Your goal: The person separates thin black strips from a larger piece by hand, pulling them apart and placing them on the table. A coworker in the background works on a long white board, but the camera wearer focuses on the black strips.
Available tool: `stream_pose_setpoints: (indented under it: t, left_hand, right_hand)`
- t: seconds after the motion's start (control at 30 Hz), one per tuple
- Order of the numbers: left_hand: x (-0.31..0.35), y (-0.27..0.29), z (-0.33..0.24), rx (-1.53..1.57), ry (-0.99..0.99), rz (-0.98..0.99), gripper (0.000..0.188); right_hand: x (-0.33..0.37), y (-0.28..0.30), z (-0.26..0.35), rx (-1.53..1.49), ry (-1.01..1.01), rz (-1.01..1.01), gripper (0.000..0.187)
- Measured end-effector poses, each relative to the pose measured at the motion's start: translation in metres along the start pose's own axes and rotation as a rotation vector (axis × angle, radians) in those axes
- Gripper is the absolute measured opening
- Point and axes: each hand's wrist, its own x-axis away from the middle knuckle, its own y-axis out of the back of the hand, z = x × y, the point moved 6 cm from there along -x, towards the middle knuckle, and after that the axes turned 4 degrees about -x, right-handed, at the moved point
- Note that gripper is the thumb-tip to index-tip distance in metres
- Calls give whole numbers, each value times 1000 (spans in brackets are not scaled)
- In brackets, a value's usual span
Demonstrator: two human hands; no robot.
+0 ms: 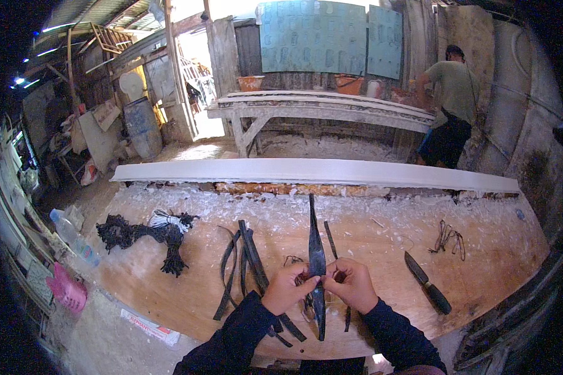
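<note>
**Both hands pinching a black strip [317,253] mid-table**

So, left to right. The table [388,250] has its left edge just beside a clear bottle [75,240]; can't tell if that's actually on the wood. Next come dark string bundles [172,240], then some loose black strips [249,253] that run down under the left forearm, so not much room there. Left hand [288,287] has the wide middle of the strip between thumb and fingers; right hand [352,284] is pinched on its right side. The strip points lengthwise away from the person, far tip near the long white board [316,170] along the far edge, lower tip near the close edge. Right of that, a stretch of bare wood, then the knife [428,281] lying slantwise and a wire tangle [447,240] beyond it.

Containers: pink basket [69,289] low on the left, can't make out its contents. Same with the bottle. Blue barrel [142,128] further back, insides hidden. Two orange tubs [349,84] on the back bench [325,105], the right one with something dark poking over its rim.
</note>
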Motion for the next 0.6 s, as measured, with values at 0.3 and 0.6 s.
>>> stream_pose_setpoints:
  t: [0.3,0.6]
  left_hand:
    - [1,-3,-9,-47,-25,110,21]
    - [2,-5,-8,40,63,147,20]
  right_hand:
    - [0,-3,5,63,61,-14,16]
    - [2,-1,14,106,74,-14,15]
